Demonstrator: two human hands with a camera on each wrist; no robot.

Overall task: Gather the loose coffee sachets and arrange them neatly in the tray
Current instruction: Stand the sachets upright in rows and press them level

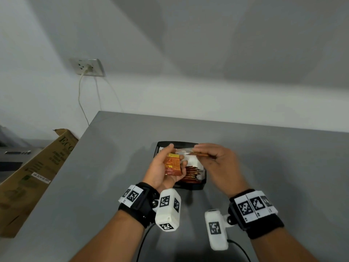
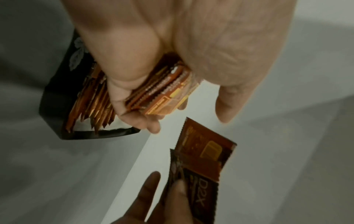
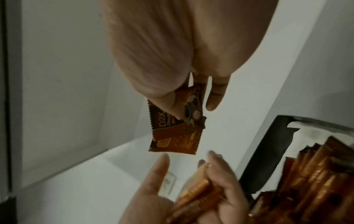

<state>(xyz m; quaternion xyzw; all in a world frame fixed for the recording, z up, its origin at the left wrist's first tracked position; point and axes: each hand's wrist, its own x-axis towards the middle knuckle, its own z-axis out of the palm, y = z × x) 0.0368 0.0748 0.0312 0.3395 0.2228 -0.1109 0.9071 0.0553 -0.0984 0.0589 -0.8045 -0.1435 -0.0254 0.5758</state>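
My left hand (image 1: 171, 163) grips a stack of orange coffee sachets (image 1: 172, 165) above the black tray (image 1: 203, 183); the stack's serrated edges (image 2: 162, 92) show between thumb and fingers. My right hand (image 1: 209, 157) pinches a single brown-orange sachet (image 3: 172, 133) by one end, level with the left fingertips, over the tray's far part. That held sachet (image 2: 205, 157) hangs just beyond the left thumb. A row of sachets (image 1: 191, 173) stands on edge in the tray's near part, over white paper (image 1: 192, 160).
The tray sits mid-way on a grey table (image 1: 113, 186) against a white wall. A cardboard box (image 1: 32, 176) leans at the table's left edge. A wall socket (image 1: 87, 67) with a cable is up left. Camera cables trail near the table's front.
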